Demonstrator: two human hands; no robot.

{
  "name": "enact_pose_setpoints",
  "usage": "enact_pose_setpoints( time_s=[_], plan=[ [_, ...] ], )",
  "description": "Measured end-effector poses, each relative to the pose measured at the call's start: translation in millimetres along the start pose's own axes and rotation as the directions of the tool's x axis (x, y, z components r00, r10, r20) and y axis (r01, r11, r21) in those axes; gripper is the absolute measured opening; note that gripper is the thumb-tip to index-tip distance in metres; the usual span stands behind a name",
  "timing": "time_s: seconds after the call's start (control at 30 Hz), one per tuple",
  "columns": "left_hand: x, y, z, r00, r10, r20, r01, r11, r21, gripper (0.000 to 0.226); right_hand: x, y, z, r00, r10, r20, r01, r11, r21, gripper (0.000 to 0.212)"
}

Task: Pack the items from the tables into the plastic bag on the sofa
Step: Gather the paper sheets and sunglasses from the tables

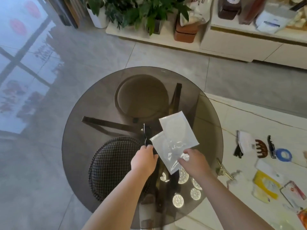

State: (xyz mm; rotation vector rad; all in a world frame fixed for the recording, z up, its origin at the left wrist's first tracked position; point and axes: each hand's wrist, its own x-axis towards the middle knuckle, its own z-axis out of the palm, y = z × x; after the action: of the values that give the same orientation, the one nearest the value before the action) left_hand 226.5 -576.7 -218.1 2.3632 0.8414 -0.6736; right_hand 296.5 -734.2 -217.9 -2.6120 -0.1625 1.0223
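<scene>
Left hand (144, 161) is gripping a black hair clip (147, 135) over the round glass table (79, 130). Right hand (193, 161) is pinching the lower of two white packets (167, 156), fingers curled on its plastic; upper packet (178, 130) is overlapping it on the glass. More items are lying on the white table (249, 120) to the right: brown claw clip (262, 148), blue ring (284, 155), yellow pack (264, 186). Plants (137, 10) are standing far behind.

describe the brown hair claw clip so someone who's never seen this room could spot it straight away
Look at the white table to the right of the round smoked-glass table. On it a short row of small things lies near the right edge of the view. The brown hair claw clip lies between a white packet and a blue ring, the only brown, toothed piece there.
</scene>
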Motion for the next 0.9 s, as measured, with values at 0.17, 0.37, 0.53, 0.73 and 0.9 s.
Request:
enact_pose_setpoints(
  time_s=[0.17,0.37,0.53,0.73,0.9],
  plan=[
    [46.3,-2.6,33.8,0.999,-0.02,-0.04,0.021,0.999,0.032,0.049,60.4,9.2,15.4,1.0,-0.018,-0.003,0.018,0.999,-0.038,0.052],
    [85.9,-10.0,63.7,0.99,-0.067,-0.123,0.082,0.99,0.116,0.056,116.1,23.5,34.1,0.998,-0.06,-0.025,0.057,0.992,-0.117,0.055],
    [109.1,-9.8,73.5,0.977,-0.09,-0.194,0.098,0.995,0.03,0.062,147.5,27.9,39.8,0.993,-0.005,-0.121,-0.012,0.99,-0.14,0.078],
    [129.2,-17.0,77.8,0.957,-0.141,-0.254,0.115,0.987,-0.114,0.068,165.7,23.7,46.9,0.975,0.051,-0.217,-0.07,0.994,-0.08,0.088],
    [128.8,-21.2,78.6,0.961,-0.156,-0.229,0.131,0.984,-0.121,0.07,167.3,21.6,54.7,0.937,0.15,-0.314,-0.169,0.985,-0.033,0.091]
  ],
)
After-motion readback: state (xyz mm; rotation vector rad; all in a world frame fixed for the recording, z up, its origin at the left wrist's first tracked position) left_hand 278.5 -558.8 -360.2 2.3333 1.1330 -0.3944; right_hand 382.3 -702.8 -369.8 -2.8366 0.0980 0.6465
